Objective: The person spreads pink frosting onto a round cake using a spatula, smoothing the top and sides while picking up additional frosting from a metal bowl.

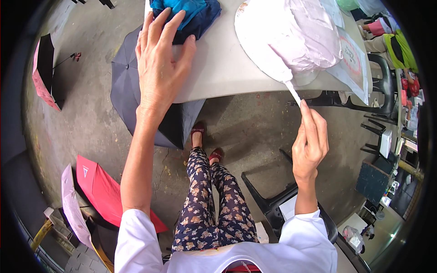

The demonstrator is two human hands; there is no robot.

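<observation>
A large rounded cake (309, 41), coated in pale pinkish-white cream, stands on a pale round board (248, 27) at the far right of the table. My right hand (311, 139) pinches the end of a slim white plastic spreader (295, 94), possibly a knife. Cream covers its far end, which touches the near edge of the board. My left hand (163, 59) is spread open over the table's left edge. Its fingertips reach a crumpled blue cloth or bag (195, 18), light blue on top and navy below; whether they press on it I cannot tell.
The white table (214, 79) ends just ahead of me. A printed sheet (349, 54) in a clear sleeve overhangs its right edge. Open umbrellas, one dark (125, 77) and one red (98, 189), lie left. Black chairs (273, 204) stand right; people (400, 50) are beyond.
</observation>
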